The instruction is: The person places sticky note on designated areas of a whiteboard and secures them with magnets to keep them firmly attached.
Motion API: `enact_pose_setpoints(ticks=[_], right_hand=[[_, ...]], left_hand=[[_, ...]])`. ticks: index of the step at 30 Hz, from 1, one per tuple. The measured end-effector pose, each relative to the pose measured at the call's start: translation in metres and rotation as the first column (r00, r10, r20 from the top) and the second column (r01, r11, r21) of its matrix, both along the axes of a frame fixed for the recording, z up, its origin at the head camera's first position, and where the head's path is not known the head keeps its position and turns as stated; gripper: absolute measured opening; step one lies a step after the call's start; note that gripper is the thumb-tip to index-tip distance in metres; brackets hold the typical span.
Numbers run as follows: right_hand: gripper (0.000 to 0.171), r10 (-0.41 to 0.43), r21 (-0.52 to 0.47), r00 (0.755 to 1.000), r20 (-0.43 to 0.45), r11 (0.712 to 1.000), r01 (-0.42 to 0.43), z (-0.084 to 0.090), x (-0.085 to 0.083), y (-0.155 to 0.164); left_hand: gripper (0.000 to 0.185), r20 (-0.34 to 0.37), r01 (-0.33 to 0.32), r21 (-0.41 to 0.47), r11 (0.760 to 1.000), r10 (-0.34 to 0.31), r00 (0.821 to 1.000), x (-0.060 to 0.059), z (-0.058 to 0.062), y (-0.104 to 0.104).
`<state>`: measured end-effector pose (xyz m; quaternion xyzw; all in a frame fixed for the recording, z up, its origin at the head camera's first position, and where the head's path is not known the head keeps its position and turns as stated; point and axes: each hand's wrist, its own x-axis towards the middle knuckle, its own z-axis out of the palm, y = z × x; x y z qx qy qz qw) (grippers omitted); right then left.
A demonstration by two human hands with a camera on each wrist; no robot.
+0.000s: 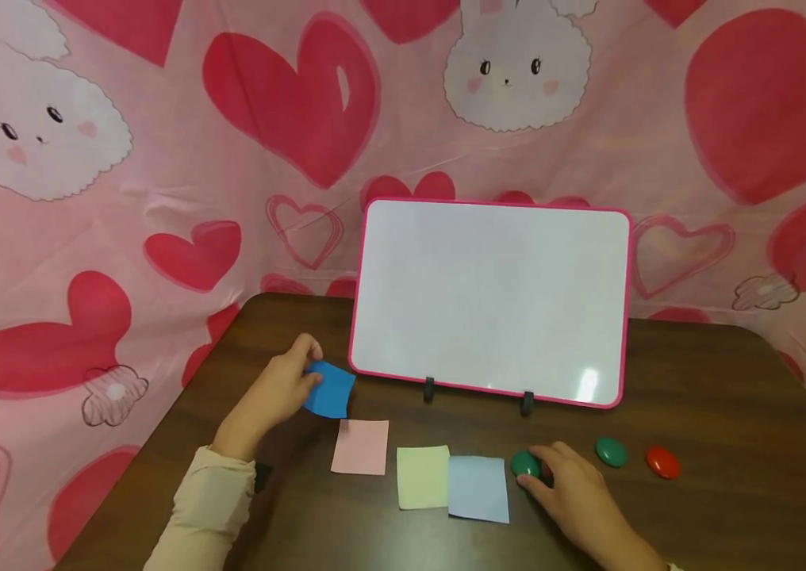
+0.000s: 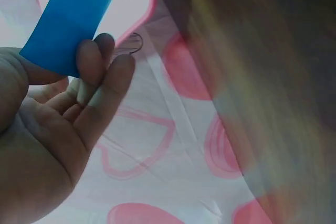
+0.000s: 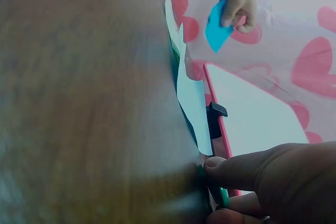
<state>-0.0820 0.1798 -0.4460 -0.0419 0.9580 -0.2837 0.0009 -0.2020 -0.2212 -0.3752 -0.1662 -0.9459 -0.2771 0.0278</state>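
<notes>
Centrally, a white magnetic board [image 1: 489, 301] with a pink frame stands tilted back on two small black feet on a dark brown wooden table [image 1: 731, 507], in front of a pink cloth backdrop [image 1: 124, 198] printed with red hearts and white bunnies. At the left, the left hand [image 1: 278, 392] pinches a bright blue sticky note [image 1: 329, 389] between thumb and fingers, lifted just above the table beside the board's lower left corner. Three more notes lie flat in a row in front of the board: a pink note [image 1: 361, 446], a pale yellow note [image 1: 422, 476], and a light blue note [image 1: 477, 488] that overlaps the yellow one's right edge. Just to the right of them, the right hand [image 1: 574, 488] rests on the table with its fingertips curled onto a round green magnet [image 1: 524, 465], gripping it. A second green magnet [image 1: 611, 451] and a red magnet [image 1: 662, 462] lie further right, close together, untouched.
</notes>
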Motion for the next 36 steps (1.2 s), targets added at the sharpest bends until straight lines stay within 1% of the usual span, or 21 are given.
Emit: enact_pose_setpoints(ticks=[3, 5, 7, 11, 14, 18, 22, 25, 30, 33, 36], right_hand=[[0.041, -0.005, -0.003, 1.0, -0.003, 1.0, 0.005, -0.001, 0.0, 0.001], [0.041, -0.006, -0.005, 1.0, -0.002, 1.0, 0.006, -0.001, 0.0, 0.001], [0.041, -0.004, -0.005, 1.0, 0.002, 1.0, 0.004, -0.001, -0.001, 0.001], [0.041, -0.01, -0.004, 1.0, 0.015, 1.0, 0.01, 0.001, -0.001, 0.001], [0.041, -0.012, -0.006, 1.0, 0.023, 1.0, 0.012, 0.0, -0.001, 0.001], [0.041, -0.014, -0.008, 0.999, 0.032, 1.0, 0.014, 0.0, -0.002, 0.0], [0.042, -0.024, -0.002, 0.998, 0.059, 1.0, 0.024, 0.0, -0.003, -0.001], [0.042, -0.032, 0.002, 0.997, 0.071, 0.999, 0.032, 0.0, -0.004, -0.002], [0.04, -0.035, -0.005, 0.998, 0.05, 0.999, 0.035, -0.001, -0.003, -0.003], [0.039, -0.032, -0.004, 0.999, 0.037, 0.999, 0.033, -0.001, -0.003, -0.003], [0.038, -0.035, -0.003, 0.999, 0.036, 0.999, 0.035, -0.001, -0.002, -0.003]], left_hand=[[0.017, -0.026, 0.006, 0.048, 0.999, -0.005, 1.0, -0.004, 0.003, 0.004], [0.014, -0.04, 0.014, 0.074, 0.997, -0.011, 0.999, -0.006, 0.006, 0.008], [0.018, -0.047, 0.021, 0.101, 0.995, -0.016, 0.999, -0.008, 0.009, 0.011], [0.027, -0.068, 0.061, 0.144, 0.988, -0.051, 0.996, -0.013, 0.014, 0.016], [0.032, -0.076, 0.083, 0.16, 0.984, -0.071, 0.995, -0.016, 0.017, 0.019], [0.038, -0.064, 0.104, 0.186, 0.977, -0.093, 0.994, -0.022, 0.019, 0.022], [0.041, -0.067, 0.121, 0.206, 0.971, -0.109, 0.992, -0.028, 0.021, 0.024], [0.04, -0.068, 0.114, 0.223, 0.968, -0.102, 0.992, -0.034, 0.023, 0.027], [0.038, -0.081, 0.083, 0.273, 0.958, -0.062, 0.995, -0.043, 0.027, 0.032], [0.034, -0.09, 0.062, 0.306, 0.95, -0.036, 0.995, -0.049, 0.03, 0.036], [0.027, -0.083, 0.039, 0.337, 0.941, -0.012, 0.997, -0.056, 0.032, 0.04]])
